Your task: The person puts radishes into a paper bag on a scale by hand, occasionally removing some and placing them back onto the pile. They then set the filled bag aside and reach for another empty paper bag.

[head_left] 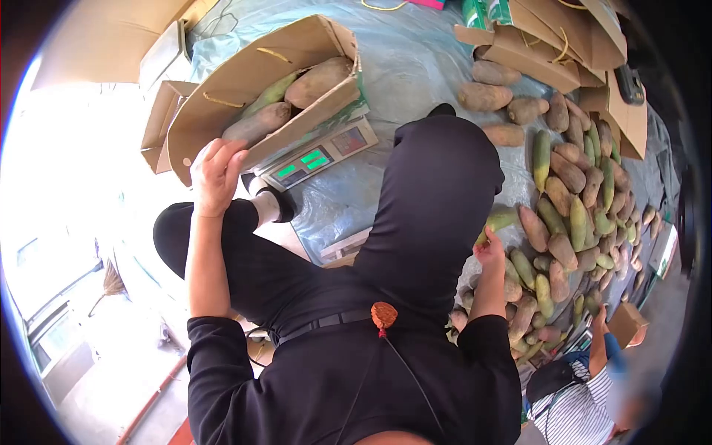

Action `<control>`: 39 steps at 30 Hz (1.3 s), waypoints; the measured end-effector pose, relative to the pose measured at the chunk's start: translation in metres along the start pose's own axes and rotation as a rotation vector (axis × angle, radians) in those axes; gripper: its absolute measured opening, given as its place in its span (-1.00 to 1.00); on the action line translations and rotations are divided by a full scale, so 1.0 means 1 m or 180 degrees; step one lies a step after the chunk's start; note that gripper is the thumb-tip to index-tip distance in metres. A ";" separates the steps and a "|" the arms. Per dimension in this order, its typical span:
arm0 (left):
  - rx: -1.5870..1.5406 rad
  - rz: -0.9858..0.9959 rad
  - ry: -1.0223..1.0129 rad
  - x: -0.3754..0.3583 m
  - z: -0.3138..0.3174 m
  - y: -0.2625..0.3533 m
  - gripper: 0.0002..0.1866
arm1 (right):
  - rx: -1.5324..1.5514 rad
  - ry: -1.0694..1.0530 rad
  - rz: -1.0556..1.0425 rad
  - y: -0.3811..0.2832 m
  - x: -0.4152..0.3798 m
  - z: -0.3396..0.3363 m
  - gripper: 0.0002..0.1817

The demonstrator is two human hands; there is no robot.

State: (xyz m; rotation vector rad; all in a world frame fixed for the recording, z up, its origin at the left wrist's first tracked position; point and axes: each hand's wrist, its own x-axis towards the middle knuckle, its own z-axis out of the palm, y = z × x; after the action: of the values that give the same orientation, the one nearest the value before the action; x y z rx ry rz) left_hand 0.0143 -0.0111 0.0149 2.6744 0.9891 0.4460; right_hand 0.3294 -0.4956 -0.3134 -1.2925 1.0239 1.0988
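My left hand [215,176] is closed at the near rim of a tall cardboard box [194,122] with yellow cord handles. Inside the box lie two brownish roots [320,83] and a green radish [271,95]. It rests on a digital scale [325,154] with lit green displays; the digits are too blurred to read. Beside my knee, my right hand [488,249] has its fingers around one end of another green radish [500,216]. That radish is partly hidden behind my leg, at the edge of a big heap of green and brown roots [564,251].
More open cardboard boxes [545,63] stand at the upper right, behind several loose roots. Blue plastic sheeting [404,70] covers the floor. A person in a striped top [571,411] reaches toward the heap's lower end. A broom [111,283] is at the left.
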 end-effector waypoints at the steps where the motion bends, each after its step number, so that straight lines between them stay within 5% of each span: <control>1: 0.0013 0.0028 0.0015 -0.001 -0.001 -0.001 -0.89 | -0.0172 -0.0046 -0.0156 -0.001 -0.007 0.007 -0.68; 11: -0.0068 0.0006 0.0173 -0.007 -0.008 -0.010 -0.87 | -0.2876 -0.0837 -0.2346 -0.104 -0.116 0.145 -0.57; 13: -0.0152 -0.0060 0.0178 -0.007 -0.009 -0.008 -0.86 | -0.2964 -0.1227 -0.3231 -0.122 -0.156 0.187 -0.49; 16: -0.0244 -0.0072 0.0236 -0.008 -0.011 -0.009 -0.85 | -0.3193 -0.1666 -0.3566 -0.144 -0.222 0.249 -0.43; 23: -0.0252 -0.0136 0.0331 -0.007 -0.014 -0.008 -0.87 | -0.4319 -0.2463 -0.4645 -0.130 -0.335 0.380 -0.32; 27: -0.0396 -0.0231 0.0301 -0.008 -0.018 -0.007 -0.87 | -0.5355 -0.2249 -0.5665 -0.084 -0.369 0.439 -0.43; 32: -0.0560 -0.0155 0.0382 -0.008 -0.018 -0.008 -0.87 | -0.6125 -0.2545 -0.5675 -0.026 -0.365 0.482 -0.54; 34: -0.0558 -0.0208 0.0351 -0.007 -0.019 -0.010 -0.87 | -0.6836 -0.2359 -0.5263 -0.004 -0.350 0.497 -0.36; 39: -0.0785 -0.0246 0.0457 -0.010 -0.016 -0.018 -0.88 | -0.6778 -0.2567 -0.5147 0.018 -0.332 0.502 -0.40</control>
State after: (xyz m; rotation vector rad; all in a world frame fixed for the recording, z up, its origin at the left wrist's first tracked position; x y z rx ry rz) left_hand -0.0088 -0.0024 0.0214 2.4038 1.0005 0.7028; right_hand 0.2308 -0.0070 0.0236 -1.8646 -2.2237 0.7440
